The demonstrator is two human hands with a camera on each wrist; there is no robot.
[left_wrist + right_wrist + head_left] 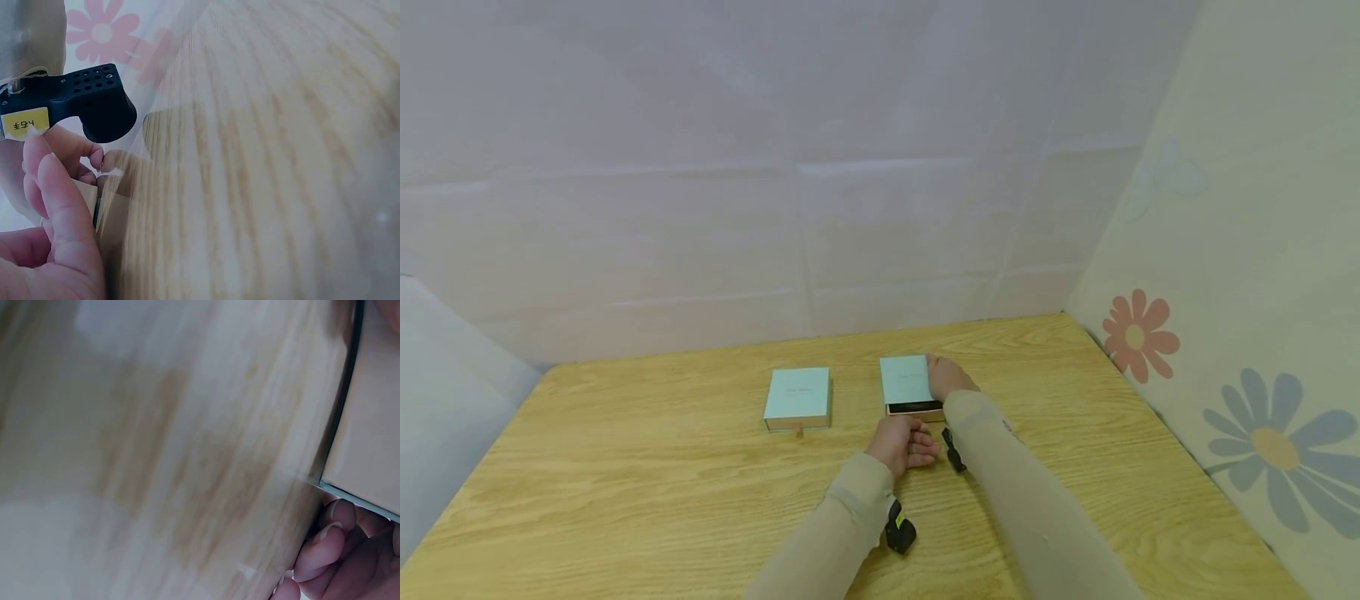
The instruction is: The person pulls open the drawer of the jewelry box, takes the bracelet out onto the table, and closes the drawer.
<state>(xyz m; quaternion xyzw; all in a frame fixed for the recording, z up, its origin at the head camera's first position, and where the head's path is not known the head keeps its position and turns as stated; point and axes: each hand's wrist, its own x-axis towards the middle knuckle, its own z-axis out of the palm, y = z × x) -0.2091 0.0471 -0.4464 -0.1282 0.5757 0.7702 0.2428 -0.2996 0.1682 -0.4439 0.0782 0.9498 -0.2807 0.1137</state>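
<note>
A pale blue drawer box lies on the table with its drawer partly out at the front, showing a dark strip of the inside. My right hand grips the box along its right side. At the drawer's front my left hand has its fingers curled, thumb and index right at the place of the pull tab; the tab itself is hidden behind them. The right wrist view shows the box's side wall with curled left fingers by its front corner.
A second pale blue box, closed, lies to the left with a small tab at its front. The wooden table meets a pale wall behind and a flower-printed wall at right. Black wrist cameras ride under both sleeves.
</note>
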